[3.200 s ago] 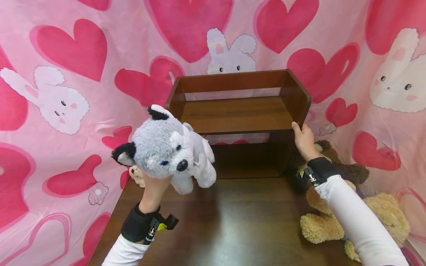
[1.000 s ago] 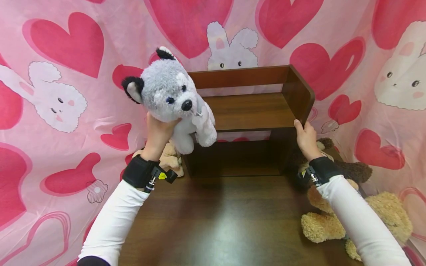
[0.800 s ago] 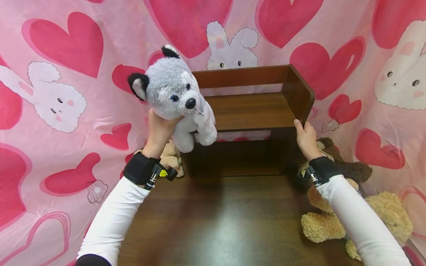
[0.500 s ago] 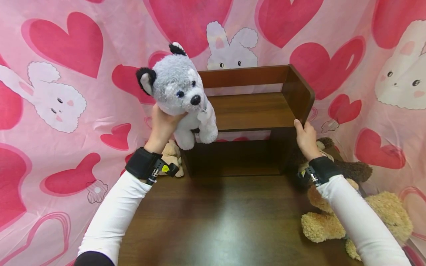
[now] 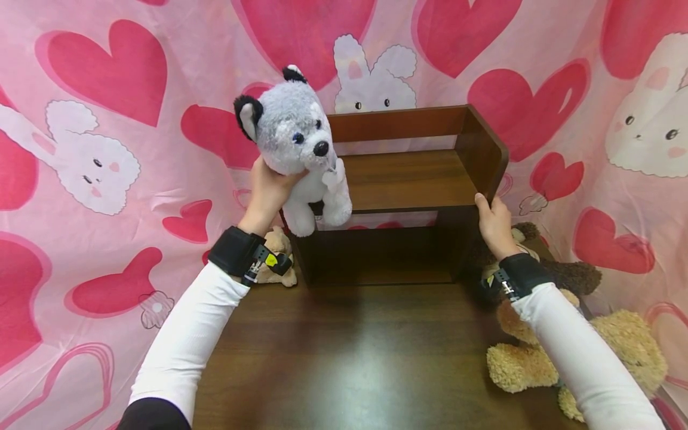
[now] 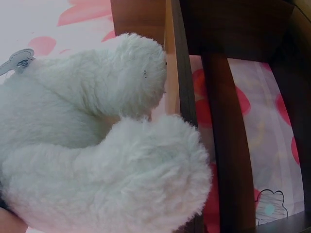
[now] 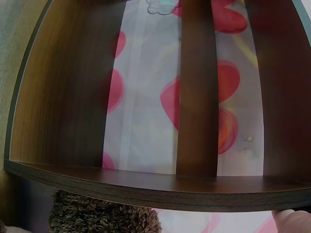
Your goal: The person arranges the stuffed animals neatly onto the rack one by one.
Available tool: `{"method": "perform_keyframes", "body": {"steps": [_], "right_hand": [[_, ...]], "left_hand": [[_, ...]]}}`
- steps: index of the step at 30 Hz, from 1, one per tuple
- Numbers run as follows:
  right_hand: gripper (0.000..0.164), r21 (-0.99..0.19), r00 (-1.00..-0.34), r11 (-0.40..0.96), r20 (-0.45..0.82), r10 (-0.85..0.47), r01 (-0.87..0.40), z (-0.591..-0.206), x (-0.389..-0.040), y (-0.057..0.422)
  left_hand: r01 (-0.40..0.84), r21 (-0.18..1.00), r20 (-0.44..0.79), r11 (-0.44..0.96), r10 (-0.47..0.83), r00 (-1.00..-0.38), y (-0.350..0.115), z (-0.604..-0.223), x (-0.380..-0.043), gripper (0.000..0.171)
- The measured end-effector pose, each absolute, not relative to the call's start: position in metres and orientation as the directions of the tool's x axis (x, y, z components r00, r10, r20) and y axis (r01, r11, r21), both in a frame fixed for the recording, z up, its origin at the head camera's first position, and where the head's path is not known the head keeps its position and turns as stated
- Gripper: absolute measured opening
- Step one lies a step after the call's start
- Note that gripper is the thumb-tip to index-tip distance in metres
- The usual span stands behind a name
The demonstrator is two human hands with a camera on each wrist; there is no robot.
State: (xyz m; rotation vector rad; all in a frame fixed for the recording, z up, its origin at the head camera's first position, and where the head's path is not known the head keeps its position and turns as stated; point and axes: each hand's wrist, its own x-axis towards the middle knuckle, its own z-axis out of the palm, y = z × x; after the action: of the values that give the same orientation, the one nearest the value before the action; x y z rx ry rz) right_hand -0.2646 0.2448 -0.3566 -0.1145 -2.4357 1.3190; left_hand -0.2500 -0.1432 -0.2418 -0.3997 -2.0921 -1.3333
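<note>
My left hand holds a grey and white plush husky under its head, and the toy's face points toward the right. It is up in front of the left end of a brown wooden shelf, covering that end's side panel. In the left wrist view the husky's white paws are beside the edge of the upper board; whether they touch it I cannot tell. My right hand grips the shelf's right side panel, thumb on its front edge; in the right wrist view only a bit of this hand shows at the lower right.
A cream plush toy sits left of the shelf, partly behind my left wrist. On the right lie a dark brown plush and a tan plush bear, partly under my right arm. Pink heart-patterned cloth hangs around the brown table.
The husky has risen in my left hand from low in front of the shelf and, lately, drifted right toward the upper board. My right hand keeps its grip on the side panel.
</note>
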Motion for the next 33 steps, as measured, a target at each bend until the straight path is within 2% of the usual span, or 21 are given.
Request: {"method": "perform_keyframes", "body": {"steps": [4, 19, 24, 33], "right_hand": [[0.046, -0.82, -0.931, 0.562, 0.28, 0.234, -0.105, -0.357, -0.265, 0.245], [0.05, -0.822, -0.927, 0.556, 0.294, 0.232, -0.122, -0.358, -0.265, 0.246], [0.049, -0.821, -0.924, 0.556, 0.303, 0.234, -0.128, -0.358, -0.265, 0.246], [0.05, -0.827, -0.928, 0.549, 0.29, 0.233, -0.12, -0.359, -0.266, 0.246]], "left_hand": [[0.526, 0.725, 0.615, 0.443, -0.075, -0.785, -0.141, -0.241, -0.256, 0.057], [0.498, 0.73, 0.601, 0.467, -0.094, -0.793, -0.132, -0.239, -0.273, 0.06], [0.483, 0.733, 0.581, 0.479, -0.072, -0.811, -0.133, -0.241, -0.278, 0.063], [0.517, 0.712, 0.591, 0.475, -0.008, -0.806, -0.137, -0.245, -0.291, 0.07]]}}
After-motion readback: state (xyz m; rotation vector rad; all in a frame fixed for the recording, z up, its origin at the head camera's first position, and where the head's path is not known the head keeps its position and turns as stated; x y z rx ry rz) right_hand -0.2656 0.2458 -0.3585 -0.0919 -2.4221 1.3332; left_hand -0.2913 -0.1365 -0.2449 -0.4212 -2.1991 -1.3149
